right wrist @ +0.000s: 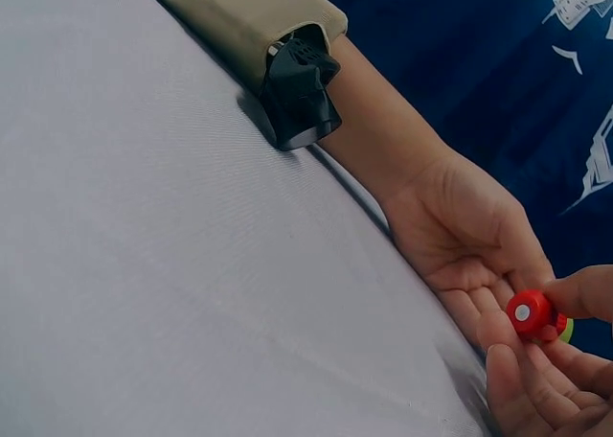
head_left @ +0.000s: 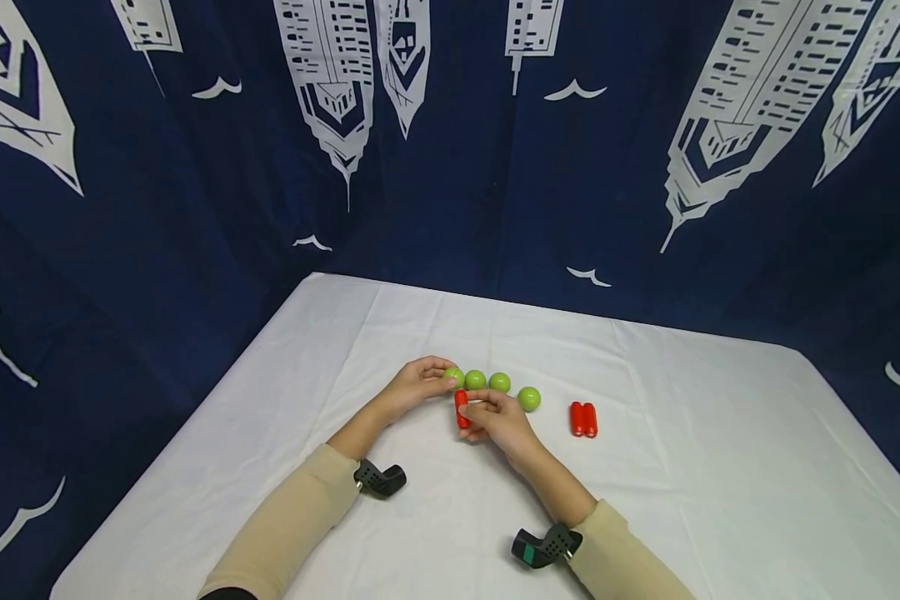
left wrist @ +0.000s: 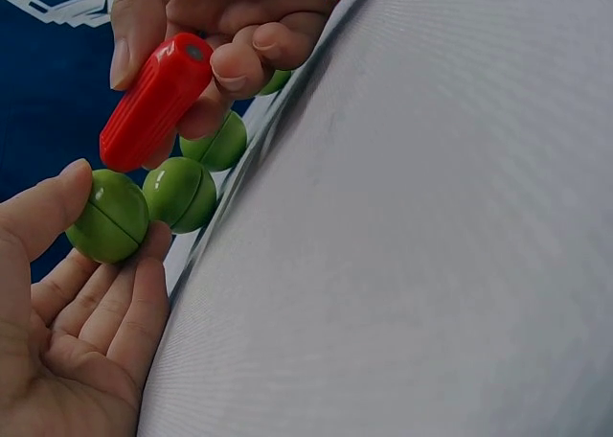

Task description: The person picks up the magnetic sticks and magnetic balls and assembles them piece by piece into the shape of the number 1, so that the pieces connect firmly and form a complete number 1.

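Note:
My left hand (head_left: pixel 418 383) pinches a glossy green ball (left wrist: pixel 107 218) with a dark seam between thumb and fingers. Close beside it, on the nearer side in the head view, my right hand (head_left: pixel 504 425) grips a short, ridged red rod (left wrist: pixel 153 106) by its sides. A round grey spot shows on the rod's end, whose red face (right wrist: pixel 529 314) points at the right wrist camera. The rod's other end is right by the held ball. Two more green balls (head_left: pixel 475 380) (head_left: pixel 499 382) stand in a row to the right of the held one.
Another green ball (head_left: pixel 528 399) lies a little apart, right of my right hand. Farther right, two red rods (head_left: pixel 583 420) lie side by side on the white tablecloth (head_left: pixel 690 467). A dark blue curtain (head_left: pixel 450 208) with white building prints hangs behind the table.

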Demonstrator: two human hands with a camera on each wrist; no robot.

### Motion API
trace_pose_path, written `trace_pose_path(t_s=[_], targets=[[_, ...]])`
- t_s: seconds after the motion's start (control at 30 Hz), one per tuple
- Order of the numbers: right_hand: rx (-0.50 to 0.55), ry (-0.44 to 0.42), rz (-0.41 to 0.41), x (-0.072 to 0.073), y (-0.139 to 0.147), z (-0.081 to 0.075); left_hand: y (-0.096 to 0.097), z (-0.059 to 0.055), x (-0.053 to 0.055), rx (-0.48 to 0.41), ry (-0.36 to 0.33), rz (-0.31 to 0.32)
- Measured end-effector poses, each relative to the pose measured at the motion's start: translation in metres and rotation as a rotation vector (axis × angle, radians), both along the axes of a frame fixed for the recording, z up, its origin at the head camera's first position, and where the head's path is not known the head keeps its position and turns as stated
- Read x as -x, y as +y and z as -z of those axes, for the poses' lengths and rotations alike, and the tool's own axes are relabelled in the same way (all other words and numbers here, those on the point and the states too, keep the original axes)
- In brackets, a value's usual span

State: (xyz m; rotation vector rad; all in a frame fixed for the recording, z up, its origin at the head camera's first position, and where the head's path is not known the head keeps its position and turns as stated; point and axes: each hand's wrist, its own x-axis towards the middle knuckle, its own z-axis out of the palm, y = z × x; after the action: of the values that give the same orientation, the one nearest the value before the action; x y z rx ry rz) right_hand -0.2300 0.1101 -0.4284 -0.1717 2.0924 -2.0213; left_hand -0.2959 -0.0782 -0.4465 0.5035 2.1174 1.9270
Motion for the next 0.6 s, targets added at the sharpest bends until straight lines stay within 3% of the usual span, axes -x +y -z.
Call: trace_pose_path(t_s=[0.6], targets=[[0.032,-0.017,0.018,0.0070,-0.0086,0.0041,-0.0003,0.0010,0.0007,-0.035,0.013,0.010]])
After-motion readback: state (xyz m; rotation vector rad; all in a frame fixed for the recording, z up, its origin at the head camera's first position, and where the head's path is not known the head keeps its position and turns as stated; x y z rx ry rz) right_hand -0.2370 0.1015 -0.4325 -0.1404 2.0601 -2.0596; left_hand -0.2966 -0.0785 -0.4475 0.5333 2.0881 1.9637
